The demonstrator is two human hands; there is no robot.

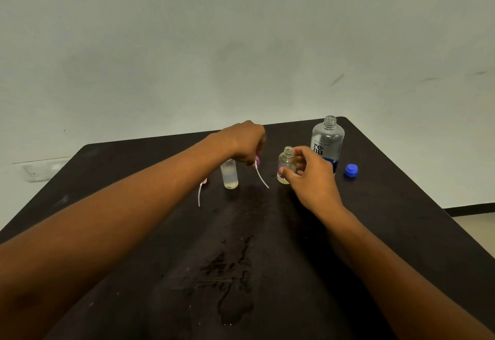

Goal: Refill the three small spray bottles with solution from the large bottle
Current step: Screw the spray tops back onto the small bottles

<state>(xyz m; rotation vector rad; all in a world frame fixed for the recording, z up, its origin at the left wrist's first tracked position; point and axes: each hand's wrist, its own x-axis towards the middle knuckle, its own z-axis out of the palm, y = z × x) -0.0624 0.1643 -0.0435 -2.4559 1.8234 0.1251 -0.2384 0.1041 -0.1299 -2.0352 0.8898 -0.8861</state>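
While right fingers (288,172) pinch small bottle (286,164), left hand (247,141) holds sprayer (258,169).

Both forearms are showing bare to the frame edge, with the left hand (245,140) and right hand (310,172) wearing nothing.

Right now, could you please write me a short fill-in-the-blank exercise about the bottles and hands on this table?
1. The large bottle stands upright with its cap ____.
2. The loose cap lying to the right of the large bottle is ____ in colour.
3. The right hand grips a small open bottle, while the left hand holds a spray pump by its ____ end.
4. Liquid is spilled on the dark ____, near the camera.

Missing words: off; blue; top; table
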